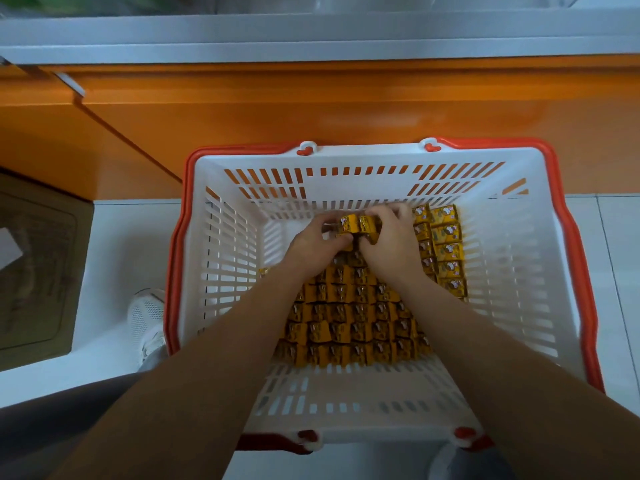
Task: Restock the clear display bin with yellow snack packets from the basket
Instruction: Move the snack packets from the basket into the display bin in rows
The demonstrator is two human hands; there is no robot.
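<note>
Just beyond the far rim of a white, orange-trimmed basket point(363, 154) rises an orange cabinet front point(311, 109) under a grey ledge point(311, 32); blurred clear plastic point(381, 3) shows above that, but whether it is the clear display bin cannot be told. A cardboard box point(34, 265) sits to the basket's left, and a white shoe point(147, 317) is just beside its left wall. Inside the basket, yellow snack packets point(349, 327) stand in tight rows across the floor, with another column along its right wall. At the basket's far end the left hand point(311, 251) and right hand point(391, 244) meet, the fingers of both curled round one small bunch point(356, 225) of packets raised above the rows. Such packets are probably light, soft and crinkly, with slick wrappers, so a bunch is best squeezed from both ends and kept pressed together, lest the middle ones slip out. Each wrapper carries a pale figure and dark print, too small and blurred to read.
</note>
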